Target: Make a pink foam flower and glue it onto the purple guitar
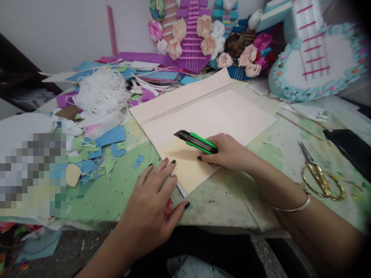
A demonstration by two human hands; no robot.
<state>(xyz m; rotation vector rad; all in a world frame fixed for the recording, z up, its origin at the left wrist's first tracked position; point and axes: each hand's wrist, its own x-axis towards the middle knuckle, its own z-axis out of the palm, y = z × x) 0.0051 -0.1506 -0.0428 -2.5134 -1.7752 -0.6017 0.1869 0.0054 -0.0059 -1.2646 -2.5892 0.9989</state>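
My right hand (228, 152) grips a green and black utility knife (199, 142), its dark blade pointing left above the paper. Beneath it lies a large cream sheet (208, 119), yellower toward its near corner. A separate-looking pale strip (182, 94) runs along the sheet's far edge; whether it is a fold or a loose piece I cannot tell. My left hand (158, 197) rests with spread fingers at the sheet's near left edge, fingertips touching it or just beside it, and holds nothing.
Gold-handled scissors (317, 177) and a black phone-like object (350, 150) lie at the right, near a thin stick (300, 125). White string (100, 90) and paper scraps (95, 148) cover the left. Decorated paper guitars (315, 58) stand along the back.
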